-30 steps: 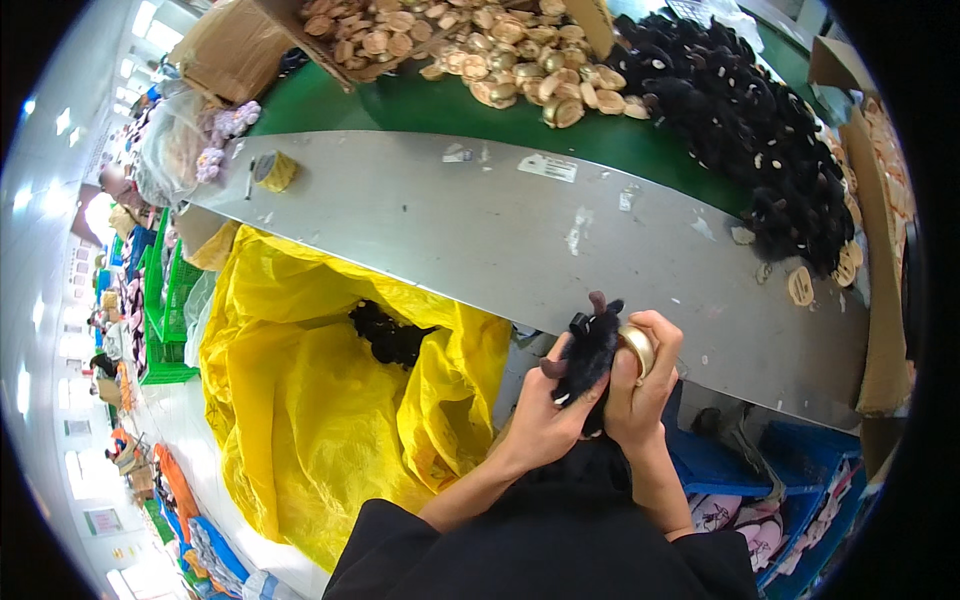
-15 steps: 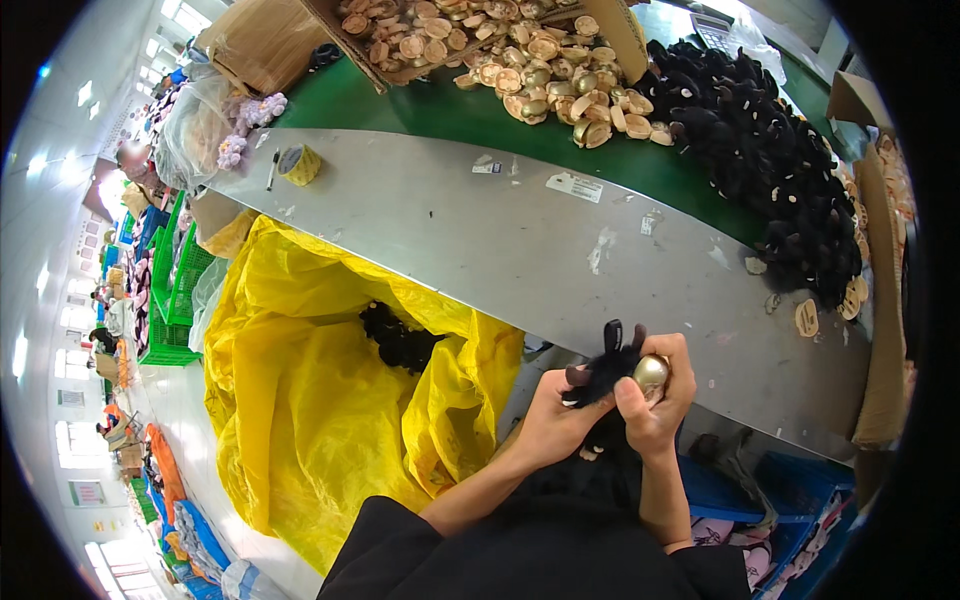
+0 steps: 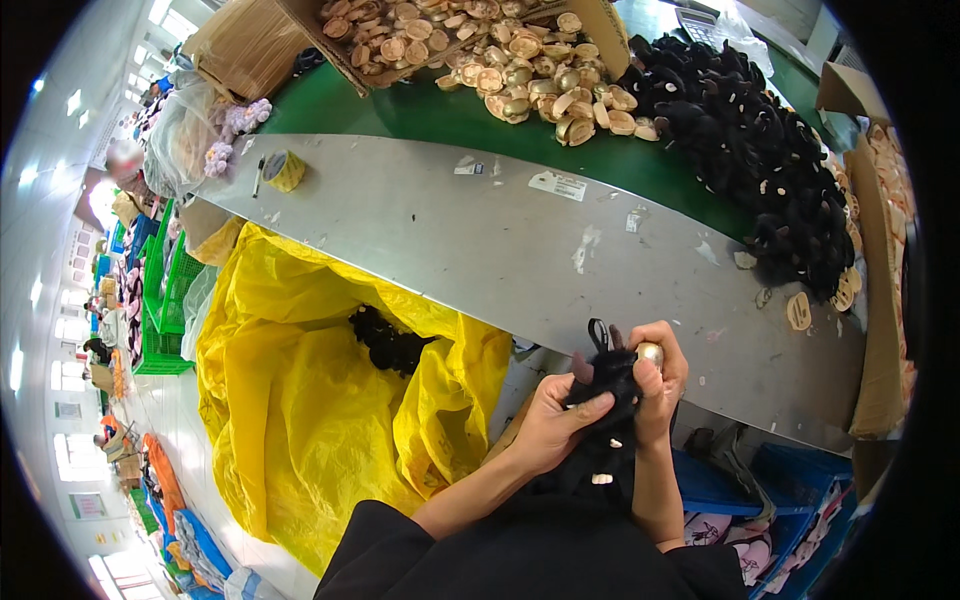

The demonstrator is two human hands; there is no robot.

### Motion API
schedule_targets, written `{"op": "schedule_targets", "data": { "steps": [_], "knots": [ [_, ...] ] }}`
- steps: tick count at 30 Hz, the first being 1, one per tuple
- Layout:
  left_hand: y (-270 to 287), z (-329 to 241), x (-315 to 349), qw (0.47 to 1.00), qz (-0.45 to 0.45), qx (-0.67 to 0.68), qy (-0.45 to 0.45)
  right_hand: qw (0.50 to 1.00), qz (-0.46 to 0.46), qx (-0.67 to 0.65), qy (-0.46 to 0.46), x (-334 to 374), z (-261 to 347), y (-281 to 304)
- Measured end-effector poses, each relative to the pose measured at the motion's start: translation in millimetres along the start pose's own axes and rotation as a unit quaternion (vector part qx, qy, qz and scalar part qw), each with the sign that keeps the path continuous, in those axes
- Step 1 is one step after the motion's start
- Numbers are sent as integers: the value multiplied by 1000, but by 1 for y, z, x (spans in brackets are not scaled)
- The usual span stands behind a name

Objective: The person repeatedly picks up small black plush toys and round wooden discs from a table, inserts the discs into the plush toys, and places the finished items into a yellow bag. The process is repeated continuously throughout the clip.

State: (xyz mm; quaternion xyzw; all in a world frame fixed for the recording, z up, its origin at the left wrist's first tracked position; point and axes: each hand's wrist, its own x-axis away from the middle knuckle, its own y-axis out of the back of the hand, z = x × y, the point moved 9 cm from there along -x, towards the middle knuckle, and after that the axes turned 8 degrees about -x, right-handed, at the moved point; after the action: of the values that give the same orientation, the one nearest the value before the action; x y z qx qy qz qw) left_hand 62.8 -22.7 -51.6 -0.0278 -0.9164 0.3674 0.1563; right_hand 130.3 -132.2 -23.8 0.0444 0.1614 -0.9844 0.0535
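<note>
My left hand (image 3: 553, 424) grips a small black plush toy (image 3: 612, 378) with brown ears or horns and a black loop on top, its thumb pressed across the front. Cream-coloured bits show on the toy's lower part, against my dark clothing. Closed around a shiny gold shell (image 3: 651, 354), my right hand (image 3: 660, 392) holds it against the toy's right side. My fingers cover most of the shell, so whether it is joined to the toy cannot be made out. Both hands are over the near edge of the grey metal table (image 3: 470, 250).
Gold shells with beige insides (image 3: 545, 90) spill from a cardboard box (image 3: 362, 88) onto a green surface (image 3: 420, 112). Black plush toys (image 3: 745, 150) are heaped to their right. A yellow bag (image 3: 270, 400) with black pieces inside gapes at left. A tape roll (image 3: 286, 171) stands on the table.
The toy now stands more upright, showing more of its front. My left thumb has moved onto it, and my right fingers cover more of the gold shell. The whole view has shifted slightly.
</note>
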Motion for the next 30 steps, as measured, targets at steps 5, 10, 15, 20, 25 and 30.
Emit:
{"op": "schedule_targets", "data": {
  "steps": [5,10,15,20,25,30],
  "knots": [
    [-4,6,-1,999,39,-12,16,1000,18,-16,-16,-3,-5,-5],
    [1,-2,-5,957,129,-257,-28,1000,-1,-13,-1,-5,-14,-2],
    [-9,-27,0,942,70,-327,-36,999,-7,7,38,0,-6,-8],
    [4,-42,-2,957,-98,-270,-49,992,-18,63,112,4,19,-13],
    [15,-43,-6,971,-117,-192,-87,992,8,82,99,6,25,-8],
    [20,-45,-1,963,-159,-192,-106,987,29,99,123,5,17,-8]
  ]
}}
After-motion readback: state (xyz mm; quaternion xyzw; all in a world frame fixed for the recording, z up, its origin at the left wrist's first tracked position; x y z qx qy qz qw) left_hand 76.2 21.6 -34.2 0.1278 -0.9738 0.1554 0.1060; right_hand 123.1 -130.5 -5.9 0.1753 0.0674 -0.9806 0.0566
